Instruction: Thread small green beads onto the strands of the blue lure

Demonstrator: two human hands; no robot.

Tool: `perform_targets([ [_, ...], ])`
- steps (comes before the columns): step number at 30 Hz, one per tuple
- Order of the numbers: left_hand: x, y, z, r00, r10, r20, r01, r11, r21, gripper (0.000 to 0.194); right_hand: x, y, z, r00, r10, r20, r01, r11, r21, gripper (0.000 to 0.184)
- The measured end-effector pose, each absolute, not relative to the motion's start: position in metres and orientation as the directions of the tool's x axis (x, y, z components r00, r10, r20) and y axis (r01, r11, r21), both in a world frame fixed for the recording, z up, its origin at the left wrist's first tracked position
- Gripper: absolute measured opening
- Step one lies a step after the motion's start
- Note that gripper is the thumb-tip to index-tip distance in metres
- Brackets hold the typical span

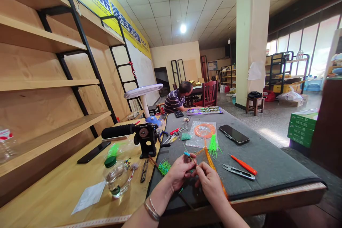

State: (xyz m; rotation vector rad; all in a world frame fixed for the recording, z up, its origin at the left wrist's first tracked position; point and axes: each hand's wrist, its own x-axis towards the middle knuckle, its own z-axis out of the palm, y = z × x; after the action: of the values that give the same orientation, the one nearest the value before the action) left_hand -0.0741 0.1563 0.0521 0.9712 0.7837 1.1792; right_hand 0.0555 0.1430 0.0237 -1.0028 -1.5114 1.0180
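My left hand [180, 171] pinches a small piece of blue knotted cord [187, 154] with thin loose ends, near the front of the grey mat [269, 156]. Beside it my right hand [208, 180] is closed, thumb and forefinger pressed together close to the left fingertips; whatever they grip is too fine to make out. A bundle of orange cord [210, 159] runs behind the right hand. Bright green strands [213, 146] lie just past it. To the left of my left hand is a green knotted piece [164, 166]. A teal knotted piece [186, 136] lies farther back.
Thread snips [238, 171] and an orange-handled tool [243, 164] lie right of my hands, a phone [234, 134] behind. Leftward stand a black clamp-like device [146, 139] and a green-capped jar [116, 178]. A person [175, 99] sits at the table's far end.
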Motion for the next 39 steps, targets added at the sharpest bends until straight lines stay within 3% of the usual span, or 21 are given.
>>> perform_targets([
  [39, -0.0723, 0.1513, 0.0542, 0.199, 0.979, 0.045, -0.294, 0.016, 0.956, 0.040, 0.0578, 0.1438, 0.0238, -0.152, 0.951, 0.268, 0.144, 0.290, -0.946, 0.033],
])
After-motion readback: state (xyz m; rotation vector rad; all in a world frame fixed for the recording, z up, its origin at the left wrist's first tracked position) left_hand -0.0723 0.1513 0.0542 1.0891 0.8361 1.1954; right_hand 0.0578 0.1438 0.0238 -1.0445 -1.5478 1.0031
